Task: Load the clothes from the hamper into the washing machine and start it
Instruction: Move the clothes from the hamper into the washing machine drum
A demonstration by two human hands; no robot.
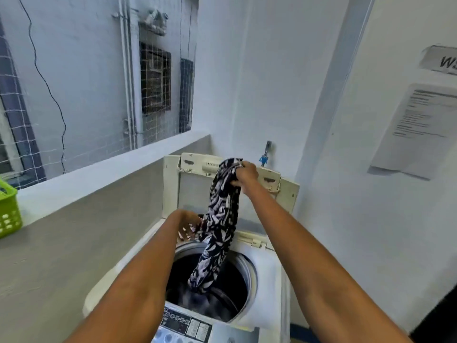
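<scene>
Head view: a patterned garment [222,219] is pinched at its top by the right hand [246,173] and steadied by the left hand [189,225], fingers spread — its tail already hangs in the washing machine [262,300] drum. Loading is judged underway; release is called for next — the green hamper [8,211] waits on the ledge.

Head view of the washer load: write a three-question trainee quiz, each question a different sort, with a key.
1. True or false: the washing machine lid is shut.
2. Multiple choice: the top end of the patterned garment is gripped by A) the right hand, B) the left hand, C) neither.
3. Fill in: the garment's lower end hangs into the ____.

Key:
1. False; the lid stands open.
2. A; the left hand touches it lower down, above the rim.
3. Drum. Dark laundry already lies inside, and the green hamper sits on the ledge at the far left.
</scene>
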